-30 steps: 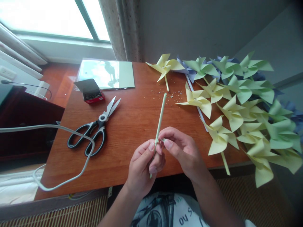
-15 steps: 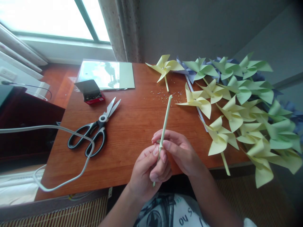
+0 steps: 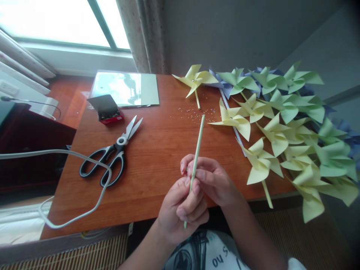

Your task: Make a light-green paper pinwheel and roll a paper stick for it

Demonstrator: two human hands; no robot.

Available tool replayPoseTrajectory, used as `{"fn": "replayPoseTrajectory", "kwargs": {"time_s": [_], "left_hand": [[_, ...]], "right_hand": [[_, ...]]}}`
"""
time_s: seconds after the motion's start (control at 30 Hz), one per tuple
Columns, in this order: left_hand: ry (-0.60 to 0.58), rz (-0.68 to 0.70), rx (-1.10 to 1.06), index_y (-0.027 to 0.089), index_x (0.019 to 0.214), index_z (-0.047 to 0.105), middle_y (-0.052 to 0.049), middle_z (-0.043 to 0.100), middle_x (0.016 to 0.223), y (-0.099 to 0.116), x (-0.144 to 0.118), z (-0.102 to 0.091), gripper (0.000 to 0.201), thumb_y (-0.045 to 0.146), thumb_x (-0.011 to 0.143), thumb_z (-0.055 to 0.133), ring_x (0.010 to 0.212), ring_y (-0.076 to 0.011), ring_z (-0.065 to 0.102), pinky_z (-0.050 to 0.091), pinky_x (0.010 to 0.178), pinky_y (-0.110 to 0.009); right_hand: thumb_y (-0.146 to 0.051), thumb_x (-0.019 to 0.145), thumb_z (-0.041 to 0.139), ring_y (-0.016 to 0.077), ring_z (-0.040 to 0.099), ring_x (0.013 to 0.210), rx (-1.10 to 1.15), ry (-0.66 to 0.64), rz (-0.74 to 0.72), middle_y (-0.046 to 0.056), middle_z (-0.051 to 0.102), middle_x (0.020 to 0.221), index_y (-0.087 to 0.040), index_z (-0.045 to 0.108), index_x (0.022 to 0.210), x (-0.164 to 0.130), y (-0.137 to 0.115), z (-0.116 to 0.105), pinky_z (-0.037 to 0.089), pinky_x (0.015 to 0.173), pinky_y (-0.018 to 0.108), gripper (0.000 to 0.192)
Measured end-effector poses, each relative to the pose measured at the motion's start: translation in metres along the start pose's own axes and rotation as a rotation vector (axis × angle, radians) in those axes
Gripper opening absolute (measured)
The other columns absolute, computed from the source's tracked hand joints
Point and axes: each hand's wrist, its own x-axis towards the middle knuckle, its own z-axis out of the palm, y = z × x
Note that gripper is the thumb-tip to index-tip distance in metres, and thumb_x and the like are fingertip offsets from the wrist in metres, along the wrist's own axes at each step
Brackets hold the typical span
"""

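A thin, pale green rolled paper stick (image 3: 198, 146) stands tilted in front of me over the table's near side. My left hand (image 3: 184, 208) is wrapped round its lower part, and the bottom end pokes out below the fingers. Just above, my right hand (image 3: 215, 178) pinches the same stick between thumb and fingers. Beyond the stick's upper end a yellow paper pinwheel (image 3: 194, 80) lies on the table with a short stick. To the right of my hands lies another yellow pinwheel (image 3: 260, 161), its stick pointing toward me.
Scissors (image 3: 120, 144) lie open on the left, crossed by a white cable (image 3: 103, 195). Behind them are a small red box (image 3: 111, 117) of dark bits and a sleeve of paper sheets (image 3: 149, 90). Small crumbs (image 3: 197, 114) dot the wooden table (image 3: 152, 150). Several green pinwheels (image 3: 287, 105) crowd the right.
My left hand has shifted slightly down and right along with the stick's lower end. The small paper flap at my fingertips no longer shows. My right hand keeps its pinch.
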Motion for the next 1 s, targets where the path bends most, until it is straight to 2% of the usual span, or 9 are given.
{"fn": "replayPoseTrajectory", "kwargs": {"time_s": [0.13,0.27,0.37,0.47,0.63,0.87,1.0], "left_hand": [[0.049,0.037,0.094,0.016,0.081,0.062,0.012,0.023,0.038,0.0008,0.0020,0.0019,0.024,0.028,0.099,0.054,0.034,-0.0058,0.012,0.024,0.037,-0.014],[0.261,0.150,0.398,0.015,0.080,0.061,0.006,0.045,0.043,0.0017,0.0032,0.0032,0.030,0.039,0.098,0.057,0.037,-0.0055,0.028,0.027,0.040,-0.016],[0.445,0.296,0.671,0.016,0.081,0.059,0.002,0.058,0.055,0.0013,0.0001,0.0026,0.030,0.043,0.092,0.068,0.044,-0.0068,0.041,0.032,0.043,-0.017],[0.539,0.398,0.862,0.017,0.080,0.061,0.003,0.058,0.058,0.0012,-0.0042,0.0020,0.028,0.040,0.088,0.075,0.049,-0.0082,0.047,0.037,0.046,-0.018],[0.518,0.413,0.897,0.016,0.078,0.065,0.002,0.056,0.054,0.0010,-0.0063,0.0005,0.029,0.041,0.093,0.069,0.048,-0.0087,0.045,0.033,0.045,-0.020],[0.466,0.378,0.770,0.016,0.078,0.064,0.004,0.049,0.047,-0.0033,-0.0049,-0.0003,0.033,0.044,0.096,0.063,0.044,-0.0075,0.037,0.027,0.046,-0.020],[0.401,0.326,0.627,0.016,0.078,0.064,0.006,0.044,0.043,-0.0044,-0.0032,0.0005,0.034,0.044,0.097,0.061,0.042,-0.0064,0.030,0.024,0.045,-0.019]], "right_hand": [[-0.035,0.083,0.078,0.0164,0.056,0.083,-0.020,0.052,-0.002,0.005,0.060,0.095,-0.021,0.075,0.082,-0.0009,-0.0006,-0.0012,0.048,0.070,0.027,0.014],[-0.031,0.085,0.077,0.0115,0.051,0.069,-0.074,0.127,-0.022,0.002,0.060,0.097,-0.022,0.076,0.085,-0.0019,0.0005,-0.0024,0.045,0.063,0.026,0.009],[-0.027,0.087,0.074,0.0148,0.055,0.080,-0.187,0.206,-0.113,0.002,0.061,0.096,-0.024,0.076,0.086,-0.0024,0.0021,-0.0015,0.047,0.073,0.028,0.004],[-0.027,0.087,0.073,0.0181,0.056,0.090,-0.301,0.257,-0.160,0.003,0.061,0.095,-0.023,0.075,0.085,-0.0034,0.0029,0.0007,0.047,0.082,0.031,0.005],[-0.031,0.090,0.071,0.0199,0.058,0.094,-0.338,0.242,-0.163,0.004,0.063,0.097,-0.024,0.074,0.089,-0.0061,0.0020,0.0028,0.049,0.085,0.032,0.007],[-0.033,0.091,0.071,0.0205,0.059,0.097,-0.334,0.199,-0.164,0.005,0.064,0.100,-0.025,0.075,0.093,-0.0080,0.0004,0.0042,0.049,0.089,0.033,0.009],[-0.030,0.093,0.070,0.0187,0.060,0.096,-0.298,0.171,-0.164,0.004,0.064,0.102,-0.026,0.076,0.094,-0.0081,0.0005,0.0047,0.050,0.087,0.031,0.008]]}}
